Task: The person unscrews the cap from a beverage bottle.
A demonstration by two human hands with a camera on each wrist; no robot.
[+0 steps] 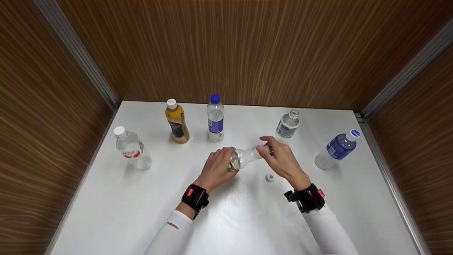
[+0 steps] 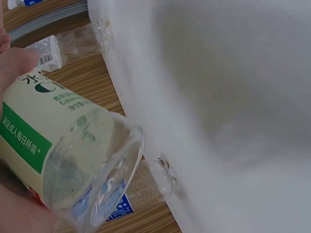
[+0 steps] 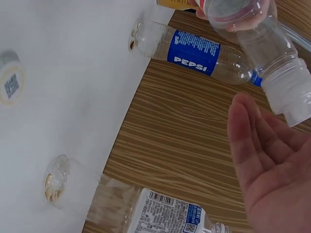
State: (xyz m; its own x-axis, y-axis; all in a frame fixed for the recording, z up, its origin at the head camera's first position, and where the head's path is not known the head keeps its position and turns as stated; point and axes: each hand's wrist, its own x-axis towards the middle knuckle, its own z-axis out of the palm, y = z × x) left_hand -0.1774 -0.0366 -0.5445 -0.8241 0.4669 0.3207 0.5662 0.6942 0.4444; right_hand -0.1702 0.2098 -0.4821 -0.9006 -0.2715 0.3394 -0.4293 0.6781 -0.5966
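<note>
A clear plastic bottle [image 1: 247, 156] with a pale label and green band lies tilted in the air, its neck toward the right. My left hand [image 1: 218, 166] grips it around the labelled body near the base. In the left wrist view the bottle's [image 2: 87, 150] clear base faces the camera. My right hand [image 1: 282, 158] is beside the neck, thumb and fingers spread. The right wrist view shows the right hand's [image 3: 272, 160] fingers nearly straight and just below the bottle neck [image 3: 286, 87]. A small white cap [image 1: 270, 177] lies on the table under the hands.
Around the white table [image 1: 116, 212] stand a white-capped clear bottle [image 1: 133, 148], an amber bottle [image 1: 177, 122], a blue-capped Pepsi bottle [image 1: 215, 120], an uncapped clear bottle [image 1: 287, 125] and a blue-labelled bottle [image 1: 336, 150]. Wood-grain panels [image 1: 226, 53] enclose the back and sides.
</note>
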